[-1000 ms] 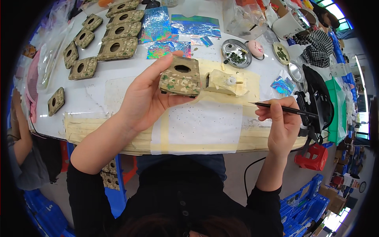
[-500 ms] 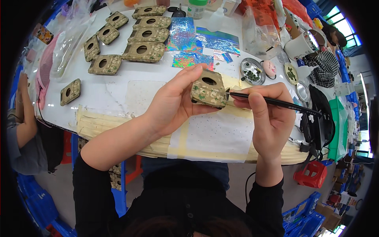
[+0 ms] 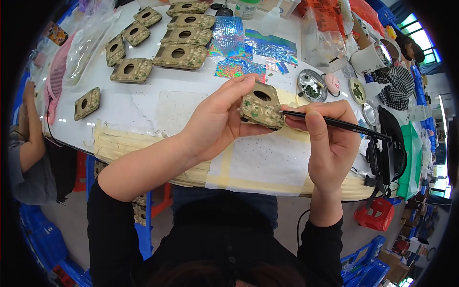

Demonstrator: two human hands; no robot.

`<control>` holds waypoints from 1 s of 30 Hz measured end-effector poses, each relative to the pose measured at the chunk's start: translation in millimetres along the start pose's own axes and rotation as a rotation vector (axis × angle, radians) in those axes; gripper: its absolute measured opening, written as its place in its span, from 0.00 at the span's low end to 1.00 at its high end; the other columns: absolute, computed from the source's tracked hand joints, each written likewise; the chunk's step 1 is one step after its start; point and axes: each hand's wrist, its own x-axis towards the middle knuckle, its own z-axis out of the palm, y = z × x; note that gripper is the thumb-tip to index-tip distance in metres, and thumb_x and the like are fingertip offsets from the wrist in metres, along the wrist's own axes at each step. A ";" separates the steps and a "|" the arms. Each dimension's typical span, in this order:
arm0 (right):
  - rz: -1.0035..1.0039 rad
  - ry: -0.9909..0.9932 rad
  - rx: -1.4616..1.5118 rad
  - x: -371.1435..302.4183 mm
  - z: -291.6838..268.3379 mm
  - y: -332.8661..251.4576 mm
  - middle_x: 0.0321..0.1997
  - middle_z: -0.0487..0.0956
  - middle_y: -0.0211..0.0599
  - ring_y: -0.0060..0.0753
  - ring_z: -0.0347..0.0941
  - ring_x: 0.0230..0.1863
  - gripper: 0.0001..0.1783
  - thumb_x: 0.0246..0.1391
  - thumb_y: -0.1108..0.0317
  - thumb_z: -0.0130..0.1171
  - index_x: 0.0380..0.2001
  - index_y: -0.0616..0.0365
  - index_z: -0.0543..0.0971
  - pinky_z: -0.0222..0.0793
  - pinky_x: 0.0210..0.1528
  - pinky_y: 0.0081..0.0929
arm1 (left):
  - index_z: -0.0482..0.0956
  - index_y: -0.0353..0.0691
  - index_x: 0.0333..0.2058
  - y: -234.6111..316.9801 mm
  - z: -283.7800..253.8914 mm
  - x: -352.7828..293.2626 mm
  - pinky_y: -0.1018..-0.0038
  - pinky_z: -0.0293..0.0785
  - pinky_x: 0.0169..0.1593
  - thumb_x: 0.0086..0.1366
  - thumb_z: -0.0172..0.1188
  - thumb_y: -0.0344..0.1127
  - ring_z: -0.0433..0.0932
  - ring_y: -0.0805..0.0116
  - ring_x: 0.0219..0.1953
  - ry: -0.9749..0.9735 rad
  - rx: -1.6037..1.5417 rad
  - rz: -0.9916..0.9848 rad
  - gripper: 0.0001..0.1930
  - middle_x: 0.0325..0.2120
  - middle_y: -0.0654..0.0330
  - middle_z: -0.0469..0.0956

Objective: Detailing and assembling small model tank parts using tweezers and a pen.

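My left hand (image 3: 215,115) holds up a camouflage-patterned shell (image 3: 258,114) with a round hole, its fingers beneath and its thumb at the upper edge. In my right hand (image 3: 330,148) are slim black tweezers (image 3: 346,126), pinched between thumb and fingers. Their tip is at the shell's right edge; I cannot tell whether it grips a small piece. Right of the shell stands a round metal dish (image 3: 301,82) with small dark green bits in it. Under my hands a white sheet (image 3: 267,160) with tiny dark specks is taped to the table.
Several similar shells (image 3: 180,56) lie at the back left, one apart (image 3: 87,104). Shiny holographic sheets (image 3: 271,47) and a green-lidded jar (image 3: 246,8) are behind. On the right are a white mug (image 3: 368,58) and a black bag (image 3: 393,141). Another person's arm (image 3: 31,129) shows at far left.
The whole view has shifted a little, with the table items higher and to the right. The shell sits slightly more right and is turned a bit. Both hands keep their grip.
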 end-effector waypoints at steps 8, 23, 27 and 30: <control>-0.057 -0.064 -0.132 -0.2 -2.1 -0.3 0.35 0.75 0.47 0.39 0.77 0.40 0.07 0.59 0.74 0.50 0.34 0.69 0.67 0.77 0.42 0.27 | 0.63 0.44 0.56 1.0 0.8 -0.1 0.69 0.78 0.45 0.68 0.43 0.47 0.77 0.65 0.44 0.004 0.016 -0.003 0.22 0.46 0.57 0.73; -0.076 0.015 -0.112 -3.3 1.4 2.2 0.33 0.76 0.37 0.20 0.73 0.35 0.06 0.53 0.77 0.58 0.34 0.66 0.73 0.69 0.37 0.16 | 0.63 0.44 0.56 0.4 -0.9 0.7 0.66 0.77 0.47 0.68 0.44 0.47 0.76 0.64 0.46 -0.018 0.006 0.005 0.22 0.47 0.57 0.72; -0.086 -0.003 -0.131 -3.0 -0.4 2.9 0.34 0.76 0.38 0.21 0.73 0.35 0.06 0.53 0.78 0.58 0.34 0.67 0.72 0.69 0.37 0.16 | 0.63 0.44 0.56 0.5 -0.8 0.5 0.66 0.77 0.47 0.68 0.44 0.47 0.76 0.64 0.45 -0.009 0.007 0.001 0.21 0.46 0.57 0.73; -0.086 -0.005 -0.130 -2.9 -0.4 1.9 0.34 0.76 0.38 0.21 0.73 0.35 0.06 0.53 0.78 0.57 0.34 0.67 0.72 0.69 0.37 0.16 | 0.63 0.44 0.56 0.3 -1.5 0.9 0.67 0.77 0.47 0.68 0.43 0.47 0.77 0.64 0.44 -0.008 0.008 -0.002 0.22 0.46 0.57 0.73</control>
